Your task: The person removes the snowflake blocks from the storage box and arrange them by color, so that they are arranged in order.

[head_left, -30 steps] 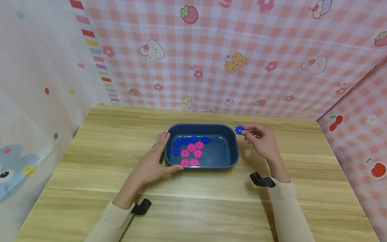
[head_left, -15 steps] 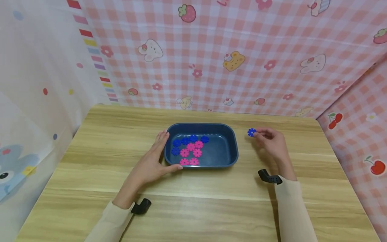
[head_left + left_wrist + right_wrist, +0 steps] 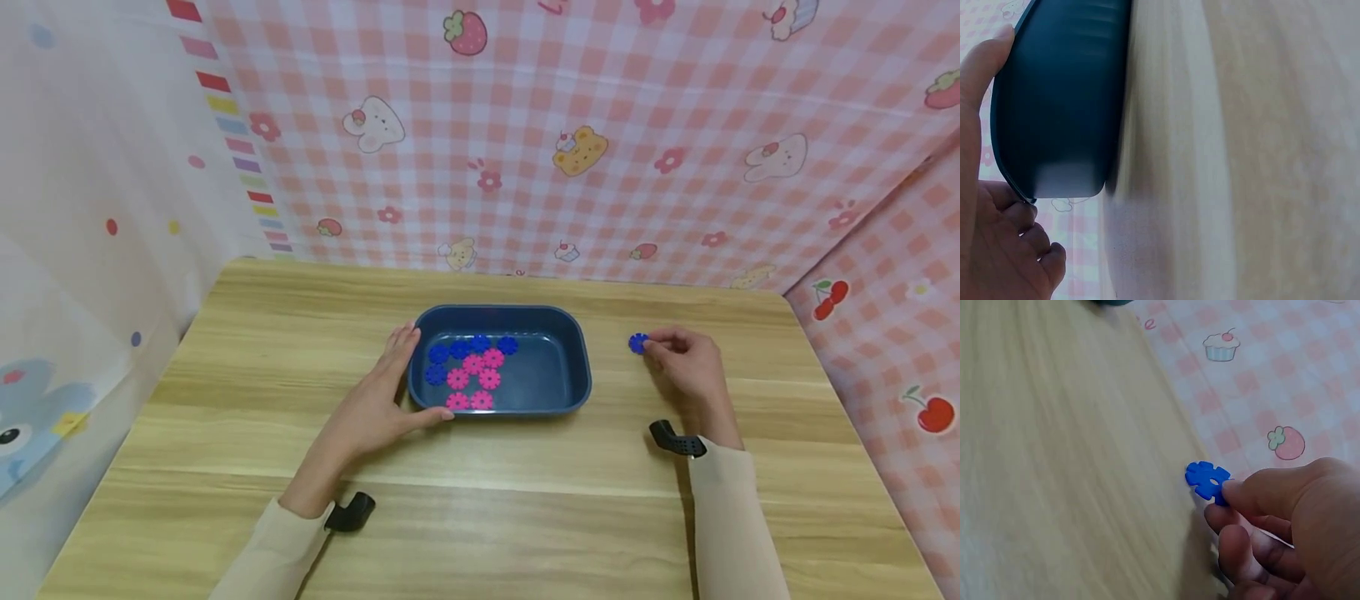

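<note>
Tub [image 3: 543, 373] is gripped at its left end by the left hand [image 3: 372, 410]; right of the tub, the right hand [image 3: 692, 365] pinches a blue disc [image 3: 637, 342], best held lightly by its edge.

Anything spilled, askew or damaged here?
Nothing stands out: the tray sits upright on the table, pink discs and blue discs lie inside, and the one blue disc outside is pinched by the right hand.

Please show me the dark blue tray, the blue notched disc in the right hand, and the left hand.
Dark blue tray [image 3: 536, 375], head view: bare inner floor.
Blue notched disc [image 3: 1204, 477], right wrist view: face beside hole.
Left hand [image 3: 373, 410], head view: its back.
</note>
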### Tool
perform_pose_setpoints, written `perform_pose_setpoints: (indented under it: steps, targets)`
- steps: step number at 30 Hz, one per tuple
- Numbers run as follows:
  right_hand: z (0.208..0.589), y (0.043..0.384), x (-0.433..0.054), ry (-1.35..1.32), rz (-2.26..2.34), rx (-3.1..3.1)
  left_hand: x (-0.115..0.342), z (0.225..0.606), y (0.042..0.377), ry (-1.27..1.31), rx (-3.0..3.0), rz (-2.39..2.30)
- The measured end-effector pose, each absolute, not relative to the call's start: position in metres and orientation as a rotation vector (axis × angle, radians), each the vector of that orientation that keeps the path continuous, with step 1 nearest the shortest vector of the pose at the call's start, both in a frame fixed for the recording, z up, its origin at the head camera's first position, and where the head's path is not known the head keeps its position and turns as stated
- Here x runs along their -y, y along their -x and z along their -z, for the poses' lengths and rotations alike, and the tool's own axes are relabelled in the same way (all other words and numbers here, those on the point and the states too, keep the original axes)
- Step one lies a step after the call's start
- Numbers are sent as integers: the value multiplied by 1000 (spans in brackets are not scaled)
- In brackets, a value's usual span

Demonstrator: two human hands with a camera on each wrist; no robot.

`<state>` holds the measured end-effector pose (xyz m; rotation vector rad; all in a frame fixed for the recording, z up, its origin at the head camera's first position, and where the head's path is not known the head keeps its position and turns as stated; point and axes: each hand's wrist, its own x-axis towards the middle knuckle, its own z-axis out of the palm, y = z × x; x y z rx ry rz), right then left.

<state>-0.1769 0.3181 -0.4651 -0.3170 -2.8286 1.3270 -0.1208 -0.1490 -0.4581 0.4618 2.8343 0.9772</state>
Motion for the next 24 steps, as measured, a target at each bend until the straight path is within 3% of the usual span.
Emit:
perform_pose_setpoints:
  steps: [14,24]
  targets:
    - [467,176,-314,293,-1066,2894,148,456,122,-462,-2829,-978]
    - [465,175,-318,336,-1229,2943,149,457,121,-468,-2830,-978]
